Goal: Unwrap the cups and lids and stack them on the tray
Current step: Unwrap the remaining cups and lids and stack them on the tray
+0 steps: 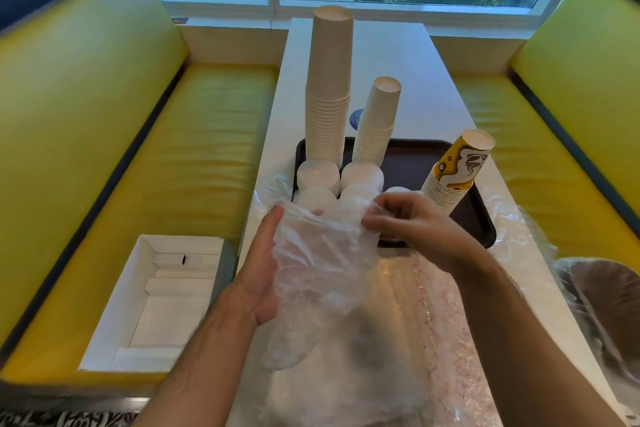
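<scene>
At frame centre, the left hand (263, 267) cradles the clear plastic wrap (322, 274) with fingers extended while the right hand (412, 225) pinches its top edge; peel gently toward the tray (481, 222), sparing the stacked lids (318, 177).

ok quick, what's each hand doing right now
Left hand: fingers straight, flat against the clear plastic wrap, supporting it.
Right hand: fingers curled, pinching the wrap's top edge.
</scene>
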`<state>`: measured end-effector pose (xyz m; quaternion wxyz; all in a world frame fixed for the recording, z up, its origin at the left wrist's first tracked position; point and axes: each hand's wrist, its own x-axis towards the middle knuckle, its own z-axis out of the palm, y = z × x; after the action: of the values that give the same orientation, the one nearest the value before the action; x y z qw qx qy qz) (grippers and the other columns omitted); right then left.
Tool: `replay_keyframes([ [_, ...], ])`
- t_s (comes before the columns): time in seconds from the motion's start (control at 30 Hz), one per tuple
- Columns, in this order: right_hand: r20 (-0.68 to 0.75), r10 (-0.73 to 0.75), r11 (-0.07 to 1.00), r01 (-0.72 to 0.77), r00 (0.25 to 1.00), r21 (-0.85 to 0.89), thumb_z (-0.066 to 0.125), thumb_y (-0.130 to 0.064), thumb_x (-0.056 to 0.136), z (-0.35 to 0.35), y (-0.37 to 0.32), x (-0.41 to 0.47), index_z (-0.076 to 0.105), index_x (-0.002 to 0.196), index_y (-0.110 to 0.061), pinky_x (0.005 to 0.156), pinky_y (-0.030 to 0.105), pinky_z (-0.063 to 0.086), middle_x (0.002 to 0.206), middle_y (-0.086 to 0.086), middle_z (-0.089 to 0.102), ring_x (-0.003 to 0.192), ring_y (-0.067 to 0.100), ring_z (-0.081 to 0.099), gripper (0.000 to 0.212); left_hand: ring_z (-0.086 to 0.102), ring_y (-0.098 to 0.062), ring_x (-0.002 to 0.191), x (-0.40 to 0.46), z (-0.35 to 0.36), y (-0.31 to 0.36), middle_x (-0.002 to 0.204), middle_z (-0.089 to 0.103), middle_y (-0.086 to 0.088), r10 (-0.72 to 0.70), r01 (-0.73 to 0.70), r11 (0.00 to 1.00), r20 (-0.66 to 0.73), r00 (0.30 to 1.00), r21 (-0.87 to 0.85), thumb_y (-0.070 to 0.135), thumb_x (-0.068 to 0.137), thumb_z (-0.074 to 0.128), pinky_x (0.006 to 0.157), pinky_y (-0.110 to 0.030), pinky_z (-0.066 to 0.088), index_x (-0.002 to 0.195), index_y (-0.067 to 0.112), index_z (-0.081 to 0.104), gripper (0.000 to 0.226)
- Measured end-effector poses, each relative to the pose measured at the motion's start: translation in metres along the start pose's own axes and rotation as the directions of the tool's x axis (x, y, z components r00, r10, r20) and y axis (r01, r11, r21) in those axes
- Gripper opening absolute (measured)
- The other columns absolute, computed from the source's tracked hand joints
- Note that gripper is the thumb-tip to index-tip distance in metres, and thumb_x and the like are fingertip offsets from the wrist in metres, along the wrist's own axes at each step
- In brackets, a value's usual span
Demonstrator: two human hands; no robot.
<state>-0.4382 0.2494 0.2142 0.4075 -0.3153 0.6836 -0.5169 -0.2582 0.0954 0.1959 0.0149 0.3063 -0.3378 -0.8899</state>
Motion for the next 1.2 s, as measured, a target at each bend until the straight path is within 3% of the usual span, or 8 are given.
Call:
replay_keyframes([
  [0.17,-0.232,0.027,1.000,-0.025,0.972,0.014,0.073,-0.018,0.091,0.016,-0.011,0.001,0.075,0.099,-0.012,0.071,0.030,0.062,0.097,0.009,0.073,0.088,0.023,0.073,0.010,0.072,-0.033,0.107,-0.024,-0.025,-0.003,0.126,0.070,-0.019,0.036,-0.033,0.999,0.113,0.993,-0.026,0.064,0.052,0.090,0.073,-0.045,0.061,0.140,0.016,0.059,0.105],
  [0.23,-0.322,0.034,0.999,-0.041,0.946,-0.014,0.074,-0.019,0.090,0.024,-0.015,-0.001,0.075,0.096,-0.014,0.064,0.025,0.060,0.096,0.004,0.072,0.084,0.021,0.073,0.007,0.076,-0.022,0.088,-0.034,-0.027,-0.005,0.105,0.077,-0.012,0.090,-0.091,0.996,0.175,0.980,-0.005,0.055,0.041,0.099,0.063,-0.033,0.061,0.144,0.024,0.050,0.118],
  [0.37,-0.466,0.019,0.980,-0.109,0.885,-0.168,0.078,-0.024,0.088,0.038,-0.019,0.001,0.073,0.095,-0.024,0.060,0.022,0.059,0.099,-0.006,0.069,0.086,0.014,0.070,0.009,0.073,-0.007,0.064,-0.044,-0.013,-0.010,0.099,0.076,0.000,0.245,-0.251,0.954,0.056,0.968,0.166,0.011,0.082,0.080,0.049,-0.020,0.054,0.149,0.047,0.029,0.092],
  [0.5,-0.489,0.064,0.977,-0.155,0.870,-0.148,0.080,-0.027,0.086,0.046,-0.025,0.001,0.068,0.108,-0.030,0.073,0.032,0.063,0.110,-0.003,0.063,0.095,0.016,0.066,0.026,0.071,-0.033,0.095,-0.042,-0.022,-0.004,0.116,0.071,-0.024,0.309,-0.308,0.895,0.049,0.950,0.322,0.005,0.089,0.071,0.075,-0.054,0.060,0.134,0.074,0.029,0.092],
  [0.6,-0.298,0.122,0.974,-0.056,0.947,0.220,0.079,-0.029,0.083,0.045,-0.021,-0.007,0.058,0.129,-0.033,0.098,0.051,0.056,0.129,0.006,0.059,0.114,0.029,0.065,0.050,0.073,-0.033,0.099,-0.041,-0.027,0.004,0.120,0.070,-0.017,0.320,-0.329,0.904,0.076,0.944,0.273,-0.005,0.100,0.049,0.065,-0.045,0.061,0.133,0.063,0.045,0.076],
  [0.77,-0.150,0.160,0.740,-0.017,0.976,0.673,0.090,-0.040,0.059,0.054,0.019,-0.030,0.052,0.142,-0.036,0.103,0.060,0.048,0.141,0.013,0.054,0.126,0.042,0.057,0.091,0.073,-0.026,0.099,-0.032,-0.039,0.011,0.122,0.072,-0.013,0.290,-0.302,0.930,0.088,0.953,0.212,-0.012,0.100,0.036,0.064,-0.034,0.060,0.118,0.034,0.072,0.061],
  [1.0,-0.236,0.242,0.749,-0.027,0.941,0.662,0.074,-0.012,0.081,0.094,0.031,-0.047,0.066,0.117,-0.006,0.073,0.035,0.063,0.100,0.017,0.071,0.085,0.030,0.073,0.038,0.069,-0.031,0.115,-0.024,-0.045,0.014,0.134,0.067,-0.008,0.276,-0.284,0.955,0.096,0.956,0.082,-0.012,0.099,0.042,0.076,-0.035,0.063,0.134,0.021,0.063,0.053],
  [1.2,-0.346,0.235,0.793,0.027,0.908,0.608,0.074,-0.004,0.078,0.089,0.026,-0.050,0.066,0.110,-0.004,0.069,0.030,0.061,0.091,0.015,0.072,0.080,0.024,0.072,0.033,0.066,-0.028,0.120,-0.021,-0.044,0.016,0.144,0.060,0.001,0.289,-0.294,0.955,0.097,0.952,0.042,-0.012,0.100,0.040,0.075,-0.038,0.063,0.139,0.026,0.059,0.057],
])
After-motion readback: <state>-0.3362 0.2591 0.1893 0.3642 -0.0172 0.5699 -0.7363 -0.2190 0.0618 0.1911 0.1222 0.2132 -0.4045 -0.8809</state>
